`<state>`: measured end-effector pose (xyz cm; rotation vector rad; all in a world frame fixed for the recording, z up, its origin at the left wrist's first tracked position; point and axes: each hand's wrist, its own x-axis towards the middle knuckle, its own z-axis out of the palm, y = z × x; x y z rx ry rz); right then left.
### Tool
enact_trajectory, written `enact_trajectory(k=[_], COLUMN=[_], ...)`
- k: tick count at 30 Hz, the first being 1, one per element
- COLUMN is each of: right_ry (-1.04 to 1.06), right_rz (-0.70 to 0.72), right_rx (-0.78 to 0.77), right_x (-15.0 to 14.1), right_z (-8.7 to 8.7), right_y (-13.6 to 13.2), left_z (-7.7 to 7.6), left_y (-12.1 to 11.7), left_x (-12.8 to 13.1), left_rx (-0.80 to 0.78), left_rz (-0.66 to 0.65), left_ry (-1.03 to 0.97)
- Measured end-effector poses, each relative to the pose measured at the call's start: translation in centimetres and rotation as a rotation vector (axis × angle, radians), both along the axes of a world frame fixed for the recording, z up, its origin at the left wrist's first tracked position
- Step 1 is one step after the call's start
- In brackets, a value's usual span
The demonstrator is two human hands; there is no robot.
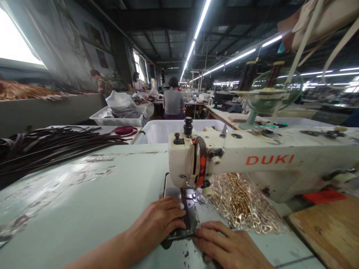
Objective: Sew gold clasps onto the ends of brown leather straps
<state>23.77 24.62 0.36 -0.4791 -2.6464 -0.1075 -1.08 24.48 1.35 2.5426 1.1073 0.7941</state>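
A short dark brown leather strip lies on the sewing machine's bed, running under the presser foot. Over its left side is my left hand, with the fingertips and thumb pressed against the strip close to the needle area. My right hand rests at the front right of the bed plate; its fingers lie extended side by side, tips near the strip's close end, and the thumb is mostly hidden underneath. Above both hands stands the white sewing machine head, marked DUKI along its arm. A small lamp lights the metal needle plate.
Right of the needle, under the arm, lies a clear bag of gold metal hooks. Dark straps are heaped on the table's left. A white bin stands behind the machine. A wooden board is at right. A person sits ahead.
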Motion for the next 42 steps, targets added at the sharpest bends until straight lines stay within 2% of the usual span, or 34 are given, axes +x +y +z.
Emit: enact_trajectory(k=[4, 12, 17, 19, 23, 27, 30, 34, 38, 42], right_ry=[0.007, 0.049, 0.070, 0.060, -0.007, -0.080, -0.138, -0.161, -0.175, -0.191], right_rz=[-0.011, 0.007, 0.002, 0.000, 0.007, -0.026, -0.054, -0.073, -0.069, -0.072], right_rx=[0.012, 0.032, 0.047, 0.038, -0.054, -0.200, -0.296, -0.356, -0.384, -0.376], right_x=[0.2, 0.2, 0.1, 0.3, 0.5, 0.6, 0.7, 0.7, 0.7, 0.6], right_z=[-0.2, -0.3, -0.7, -0.7, -0.4, -0.2, -0.1, 0.2, 0.4, 0.3], right_y=[0.1, 0.2, 0.3, 0.3, 0.1, -0.3, -0.6, -0.9, -0.9, -0.8], left_z=[0.2, 0.1, 1.0, 1.3, 1.5, 1.3, 1.3, 1.2, 0.5, -0.3], left_y=[1.7, 4.5, 5.8, 6.4, 7.3, 5.8, 3.4, 0.7, -0.3, -0.3], left_x=[-0.6, -1.6, -2.0, -2.1, -2.4, -3.0, -3.1, -2.2, -1.0, -0.2], left_rx=[-0.028, -0.050, -0.050, -0.057, -0.093, -0.100, -0.029, 0.123, 0.231, 0.249], left_rz=[-0.016, 0.047, 0.070, 0.050, -0.068, -0.079, 0.005, 0.139, 0.215, 0.263], left_ry=[-0.011, -0.025, 0.025, 0.064, 0.153, 0.188, 0.287, 0.523, 0.638, 0.694])
